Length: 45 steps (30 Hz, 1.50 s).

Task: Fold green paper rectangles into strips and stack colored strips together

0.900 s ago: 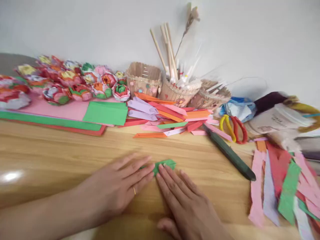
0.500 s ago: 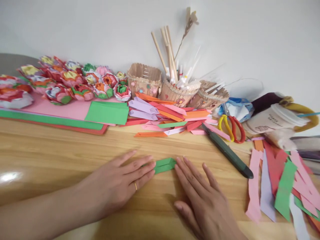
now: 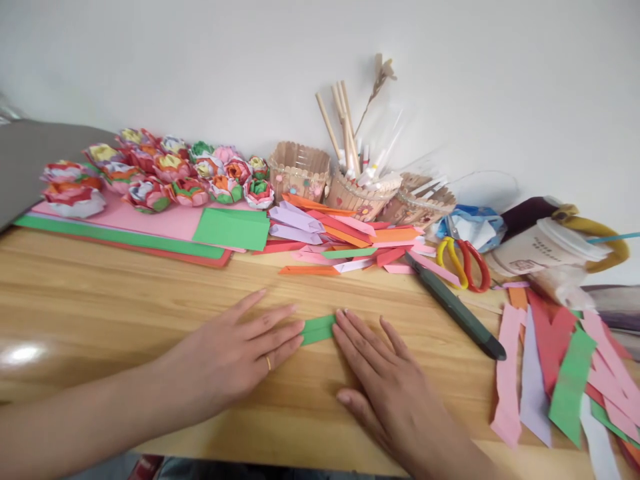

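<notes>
A small folded green paper strip (image 3: 319,329) lies flat on the wooden table, with a crease running along its length. My left hand (image 3: 245,357) rests flat, its fingertips over the strip's left end; a gold ring circles one finger. From the other side, the fingertips of my right hand (image 3: 385,373) press on the strip's right end, fingers stretched out and thumb apart. Both ends of the strip are hidden under the fingers. Beyond the hands is a loose pile of folded paper strips (image 3: 350,233) in orange, purple, red, pink and green.
Folded paper flowers (image 3: 170,167) stand on coloured paper sheets (image 3: 150,233) at the back left. Decorated baskets (image 3: 299,170) line the wall. To the right lie a dark green utility knife (image 3: 457,307), scissors (image 3: 465,263), a white cup (image 3: 545,247) and paper scraps (image 3: 570,380).
My right hand has shifted slightly left along the strip, so less green shows between the hands. The view has tilted, bringing the table's front edge into sight.
</notes>
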### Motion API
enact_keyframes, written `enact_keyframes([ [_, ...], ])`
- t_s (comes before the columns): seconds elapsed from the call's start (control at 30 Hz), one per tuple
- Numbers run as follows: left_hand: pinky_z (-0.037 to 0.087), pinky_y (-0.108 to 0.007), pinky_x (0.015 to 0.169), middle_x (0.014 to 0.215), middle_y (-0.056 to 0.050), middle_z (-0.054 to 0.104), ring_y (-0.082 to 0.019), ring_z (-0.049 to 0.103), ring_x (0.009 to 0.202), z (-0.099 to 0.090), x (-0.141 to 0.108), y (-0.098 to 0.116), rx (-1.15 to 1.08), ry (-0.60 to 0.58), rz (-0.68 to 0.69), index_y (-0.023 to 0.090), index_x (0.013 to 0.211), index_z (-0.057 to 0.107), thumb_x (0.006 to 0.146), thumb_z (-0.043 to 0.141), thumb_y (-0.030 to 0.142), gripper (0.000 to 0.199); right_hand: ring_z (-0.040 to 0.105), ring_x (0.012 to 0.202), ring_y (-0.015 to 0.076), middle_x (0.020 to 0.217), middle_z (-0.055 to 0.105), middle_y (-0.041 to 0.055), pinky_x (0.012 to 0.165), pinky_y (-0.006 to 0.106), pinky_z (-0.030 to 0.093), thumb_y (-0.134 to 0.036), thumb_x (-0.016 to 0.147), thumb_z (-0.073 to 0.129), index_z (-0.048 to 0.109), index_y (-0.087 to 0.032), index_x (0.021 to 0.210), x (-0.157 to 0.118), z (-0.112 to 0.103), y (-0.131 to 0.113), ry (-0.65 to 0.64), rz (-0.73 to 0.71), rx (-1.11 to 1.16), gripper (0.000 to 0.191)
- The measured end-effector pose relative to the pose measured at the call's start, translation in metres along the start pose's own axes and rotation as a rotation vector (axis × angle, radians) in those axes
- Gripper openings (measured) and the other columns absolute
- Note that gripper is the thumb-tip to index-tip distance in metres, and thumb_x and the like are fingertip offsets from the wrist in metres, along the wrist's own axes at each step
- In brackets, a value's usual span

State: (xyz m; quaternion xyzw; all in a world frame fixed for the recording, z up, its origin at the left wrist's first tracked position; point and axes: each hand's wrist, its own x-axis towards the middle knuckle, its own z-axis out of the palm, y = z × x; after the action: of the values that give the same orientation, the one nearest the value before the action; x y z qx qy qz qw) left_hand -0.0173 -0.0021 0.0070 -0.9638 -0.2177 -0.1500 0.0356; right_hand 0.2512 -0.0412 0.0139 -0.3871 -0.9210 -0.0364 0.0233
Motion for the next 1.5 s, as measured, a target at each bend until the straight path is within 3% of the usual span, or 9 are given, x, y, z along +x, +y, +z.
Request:
enact_keyframes([
  [0.13,0.026,-0.047,0.109,0.112,-0.009,0.068,-0.025,0.052,0.117,0.009,0.014,0.006,0.079,0.149,0.026,0.010,0.106,0.064,0.098,0.038,0.015,0.028,0.045,0.127,0.0253,0.137,0.052,0.0138,0.101,0.047,0.043,-0.024,0.097,0.040,0.048,-0.008,0.130,0.009,0.001,-0.001,0.126,0.031,0.043,0.037],
  [0.23,0.041,-0.042,0.095,0.092,-0.011,0.070,-0.025,0.058,0.100,0.015,0.028,0.012,0.148,0.265,0.032,0.008,0.088,0.067,0.091,0.051,0.013,0.018,0.053,0.114,0.0271,0.120,0.060,0.0158,0.091,0.045,0.048,-0.020,0.096,0.042,0.058,-0.009,0.115,0.017,0.000,0.000,0.192,0.050,0.110,0.027],
  [0.3,0.048,-0.037,0.080,0.076,-0.008,0.066,-0.023,0.058,0.085,0.016,0.036,0.014,0.160,0.273,0.053,0.010,0.076,0.066,0.089,0.050,0.010,0.021,0.057,0.101,0.0258,0.107,0.063,0.0142,0.082,0.042,0.051,-0.019,0.096,0.041,0.061,-0.010,0.106,0.021,-0.003,0.004,0.182,0.027,0.149,0.023],
  [0.47,0.041,-0.028,0.052,0.060,-0.003,0.055,-0.018,0.049,0.063,0.014,0.044,0.017,0.156,0.223,0.022,0.014,0.067,0.060,0.085,0.051,0.006,0.022,0.055,0.082,0.0210,0.092,0.062,0.0100,0.070,0.036,0.050,-0.021,0.100,0.031,0.060,-0.012,0.104,0.029,-0.009,0.020,0.130,-0.087,0.196,0.031],
  [0.67,0.042,-0.029,0.056,0.068,-0.004,0.058,-0.019,0.052,0.070,0.017,0.041,0.014,0.035,0.152,-0.112,0.014,0.073,0.061,0.090,0.050,0.014,0.021,0.052,0.079,0.0194,0.088,0.061,0.0081,0.069,0.033,0.046,-0.019,0.099,0.031,0.059,-0.013,0.096,0.036,-0.007,0.029,0.100,-0.122,0.215,0.029],
  [0.87,0.047,-0.029,0.067,0.075,0.000,0.065,-0.018,0.059,0.077,0.008,0.045,0.008,-0.211,0.023,-0.404,0.019,0.080,0.067,0.089,0.056,0.018,0.014,0.053,0.076,0.0185,0.082,0.059,0.0066,0.067,0.031,0.045,-0.018,0.098,0.036,0.057,-0.016,0.087,0.046,-0.002,0.033,0.114,0.010,0.366,0.023],
  [1.03,0.045,-0.029,0.064,0.075,0.001,0.065,-0.018,0.061,0.074,0.002,0.049,0.007,-0.343,-0.062,-0.610,0.019,0.078,0.064,0.086,0.059,0.017,0.011,0.055,0.074,0.0177,0.082,0.061,0.0052,0.064,0.028,0.044,-0.017,0.093,0.046,0.055,-0.017,0.084,0.053,-0.003,0.034,0.087,0.085,0.408,0.013],
  [1.27,0.042,-0.033,0.069,0.067,0.000,0.060,-0.021,0.054,0.078,0.000,0.054,0.007,-0.404,-0.114,-0.666,0.018,0.067,0.061,0.086,0.059,0.020,0.019,0.052,0.073,0.0177,0.079,0.060,0.0040,0.063,0.028,0.038,-0.022,0.091,0.051,0.054,-0.018,0.080,0.056,0.000,0.030,0.090,0.144,0.426,0.012],
  [1.5,0.040,-0.035,0.072,0.071,-0.001,0.057,-0.022,0.048,0.081,0.008,0.060,0.008,-0.434,-0.089,-0.647,0.018,0.071,0.062,0.086,0.061,0.022,0.016,0.050,0.074,0.0180,0.078,0.058,0.0038,0.065,0.029,0.037,-0.029,0.092,0.051,0.053,-0.018,0.078,0.056,0.007,0.027,0.139,0.150,0.490,0.018],
])
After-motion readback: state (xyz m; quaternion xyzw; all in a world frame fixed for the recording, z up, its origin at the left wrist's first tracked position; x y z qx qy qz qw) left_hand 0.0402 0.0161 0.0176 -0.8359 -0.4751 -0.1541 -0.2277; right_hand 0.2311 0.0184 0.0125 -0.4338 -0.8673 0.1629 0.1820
